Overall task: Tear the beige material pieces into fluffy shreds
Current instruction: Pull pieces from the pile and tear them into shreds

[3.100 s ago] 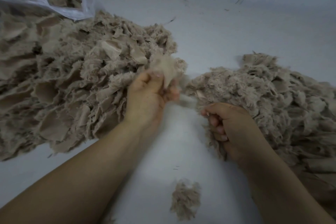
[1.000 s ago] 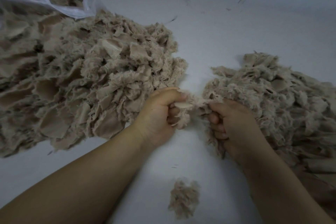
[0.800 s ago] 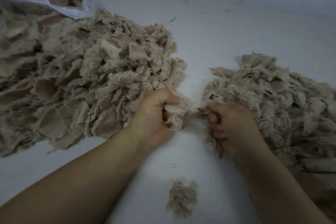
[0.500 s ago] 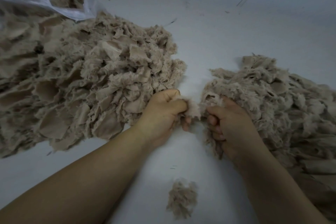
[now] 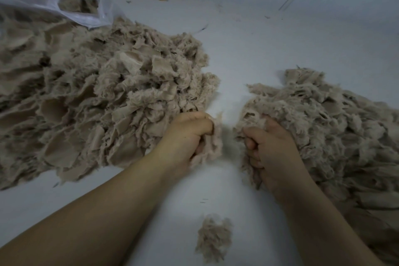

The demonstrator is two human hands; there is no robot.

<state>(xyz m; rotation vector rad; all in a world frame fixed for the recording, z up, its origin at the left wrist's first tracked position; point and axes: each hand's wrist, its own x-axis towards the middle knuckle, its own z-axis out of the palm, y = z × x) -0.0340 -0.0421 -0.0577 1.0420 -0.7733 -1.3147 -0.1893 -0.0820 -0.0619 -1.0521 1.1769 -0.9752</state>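
Observation:
A big heap of beige material pieces (image 5: 90, 97) covers the left of the white surface. A second heap of fluffier beige shreds (image 5: 328, 127) lies on the right. My left hand (image 5: 185, 138) grips a torn beige piece (image 5: 212, 147) that hangs from its curled fingers, at the near edge of the left heap. My right hand (image 5: 272, 153) is fisted round a tuft of beige fluff (image 5: 259, 122) at the edge of the right heap. A gap of bare surface separates the two hands.
A small loose clump of shreds (image 5: 213, 238) lies on the white surface (image 5: 248, 54) between my forearms. A white plastic bag (image 5: 64, 4) holding more beige material sits at the back left. Tiny scraps dot the far surface.
The piece stretched between both hands has torn in two. My hands have pulled apart, each keeping a part of it, the right one back against the right heap.

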